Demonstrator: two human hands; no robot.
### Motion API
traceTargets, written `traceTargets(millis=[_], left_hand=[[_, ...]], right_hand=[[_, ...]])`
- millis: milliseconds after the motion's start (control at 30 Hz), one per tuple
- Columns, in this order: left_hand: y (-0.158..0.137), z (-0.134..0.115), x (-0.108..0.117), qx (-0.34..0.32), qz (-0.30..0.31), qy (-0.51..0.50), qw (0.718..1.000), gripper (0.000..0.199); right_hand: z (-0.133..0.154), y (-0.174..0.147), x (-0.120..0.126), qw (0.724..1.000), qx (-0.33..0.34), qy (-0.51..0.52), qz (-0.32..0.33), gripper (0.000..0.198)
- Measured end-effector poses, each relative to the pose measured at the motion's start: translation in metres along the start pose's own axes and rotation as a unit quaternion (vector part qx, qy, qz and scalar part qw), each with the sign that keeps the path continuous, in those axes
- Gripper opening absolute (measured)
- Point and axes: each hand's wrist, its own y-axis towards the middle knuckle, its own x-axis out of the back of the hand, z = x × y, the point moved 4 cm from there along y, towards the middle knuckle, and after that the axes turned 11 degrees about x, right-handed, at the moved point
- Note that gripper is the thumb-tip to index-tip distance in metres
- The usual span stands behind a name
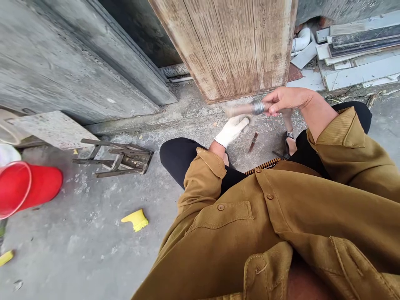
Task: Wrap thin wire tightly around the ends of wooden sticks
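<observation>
My right hand (286,100), bare, is closed round one end of a wooden stick (239,110) with silvery wire wound about it; its far end is smeared by motion. Just below the stick, my left hand (231,131) wears a white glove. Its fingers are curled together, their tips look grey, and what they may hold cannot be made out. A small dark brown piece (253,142) lies on the concrete between my feet. Beyond both hands, a weathered plank door (231,50) reaches down to the ground.
At left are a small wooden stool (117,158) on its side, a red bucket (46,181) and a speckled board (54,129). A yellow scrap (136,219) lies on the floor. Stacked boards (362,54) and a white pipe (302,40) are at upper right.
</observation>
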Motion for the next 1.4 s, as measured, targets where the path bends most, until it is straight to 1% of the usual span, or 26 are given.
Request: traceTargets(millis=[67,133,200,267,300,367,433,467,533,600,700,767,800,833,867,900,933,967,1000,1033,1067,1133,1200,1267,1333,1400], left_hand=[[-0.004,-0.004,-0.006,-0.002,0.018,0.015,1.000,0.035],[-0.008,-0.009,-0.013,-0.002,0.037,0.031,0.999,0.029],[-0.010,-0.014,-0.019,-0.001,0.051,0.047,0.998,0.024],[-0.010,-0.017,-0.023,-0.008,0.056,0.064,0.996,0.020],[-0.010,-0.017,-0.023,-0.013,0.056,0.073,0.996,0.020],[-0.009,-0.017,-0.023,-0.027,0.054,0.088,0.994,0.020],[-0.007,-0.014,-0.020,-0.033,0.047,0.104,0.993,0.022],[-0.007,-0.012,-0.018,-0.031,0.045,0.114,0.992,0.023],[-0.006,-0.007,-0.015,-0.023,0.049,0.140,0.989,0.025],[-0.006,-0.003,-0.012,-0.017,0.053,0.155,0.986,0.026],[-0.004,0.002,-0.011,-0.015,0.067,0.130,0.989,0.033],[-0.002,0.005,-0.011,-0.013,0.080,0.082,0.993,0.042],[-0.001,0.007,-0.011,-0.013,0.081,0.050,0.995,0.047],[-0.001,0.008,-0.011,-0.015,0.080,0.015,0.997,0.051],[0.000,0.008,-0.011,-0.019,0.077,-0.019,0.997,0.053],[-0.001,0.007,-0.010,-0.025,0.074,-0.050,0.996,0.054],[-0.001,0.006,-0.011,-0.031,0.073,-0.074,0.994,0.055],[-0.002,0.005,-0.011,-0.036,0.075,-0.089,0.993,0.055],[-0.003,0.002,-0.012,-0.038,0.079,-0.097,0.991,0.055],[-0.004,0.000,-0.013,-0.038,0.085,-0.100,0.991,0.055],[-0.005,-0.002,-0.015,-0.037,0.092,-0.099,0.990,0.055],[-0.007,-0.006,-0.019,-0.028,0.106,-0.082,0.991,0.053],[-0.007,-0.007,-0.021,-0.016,0.107,-0.043,0.993,0.046],[-0.007,-0.007,-0.022,-0.004,0.098,0.004,0.995,0.038],[-0.007,-0.006,-0.019,-0.003,0.085,0.039,0.996,0.035],[-0.007,-0.006,-0.015,-0.013,0.074,0.068,0.995,0.033]], right_hand=[[0.001,-0.001,0.008,0.991,0.055,0.067,-0.103,0.044],[-0.006,0.002,0.012,0.977,0.061,0.086,-0.184,0.043],[-0.020,0.008,0.013,0.971,0.010,0.052,-0.232,0.039],[-0.034,0.016,0.010,0.970,-0.065,-0.033,-0.232,0.034],[-0.040,0.020,0.008,0.967,-0.103,-0.095,-0.212,0.030],[-0.048,0.026,0.003,0.948,-0.162,-0.235,-0.137,0.023],[-0.051,0.028,-0.005,0.921,-0.194,-0.337,-0.027,0.017],[-0.052,0.028,-0.010,0.912,-0.204,-0.355,0.034,0.015],[-0.053,0.024,-0.020,0.906,-0.213,-0.336,0.147,0.014],[-0.051,0.020,-0.027,0.909,-0.212,-0.279,0.227,0.016],[-0.043,0.014,-0.034,0.923,-0.180,-0.184,0.285,0.023],[-0.033,0.010,-0.033,0.940,-0.137,-0.116,0.289,0.026],[-0.027,0.008,-0.030,0.953,-0.106,-0.081,0.273,0.027],[-0.021,0.007,-0.025,0.968,-0.069,-0.044,0.237,0.029],[-0.016,0.006,-0.018,0.983,-0.026,-0.003,0.180,0.030],[-0.011,0.005,-0.009,0.994,0.019,0.039,0.105,0.031],[-0.008,0.004,0.000,0.995,0.057,0.076,0.022,0.031],[-0.008,0.002,0.009,0.989,0.083,0.104,-0.058,0.031],[-0.010,0.002,0.016,0.980,0.091,0.119,-0.129,0.030],[-0.015,0.002,0.021,0.973,0.080,0.115,-0.184,0.028],[-0.020,0.003,0.023,0.970,0.050,0.087,-0.219,0.027],[-0.031,0.009,0.021,0.970,-0.039,-0.032,-0.237,0.022],[-0.039,0.016,0.014,0.955,-0.122,-0.194,-0.187,0.014],[-0.043,0.022,0.005,0.928,-0.174,-0.319,-0.088,0.014],[-0.046,0.023,-0.006,0.909,-0.204,-0.362,0.029,0.016],[-0.048,0.021,-0.016,0.906,-0.217,-0.340,0.129,0.016]])
